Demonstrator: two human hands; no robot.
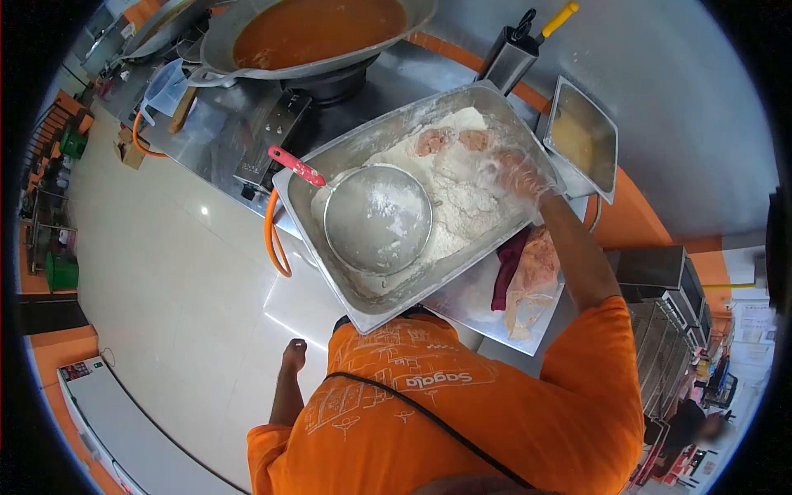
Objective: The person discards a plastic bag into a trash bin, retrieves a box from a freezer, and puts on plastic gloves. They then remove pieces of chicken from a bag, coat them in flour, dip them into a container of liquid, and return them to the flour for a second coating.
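Observation:
My right hand, in a clear plastic glove, is down in the white flour at the right side of a large metal tray. Flour and the crumpled glove hide its fingertips. Just left of it, two pieces of raw meat lie partly coated in the flour. A round sieve with a red handle rests in the tray's left part, with flour clumps on its mesh. My left hand hangs low beside my body, away from the tray, its fingers curled in and nothing visible in them.
A wide pan of brown oil sits on a burner behind the tray. A smaller metal pan holding pale liquid stands at right, near a knife holder. A plastic bag and dark red cloth lie at the tray's near right.

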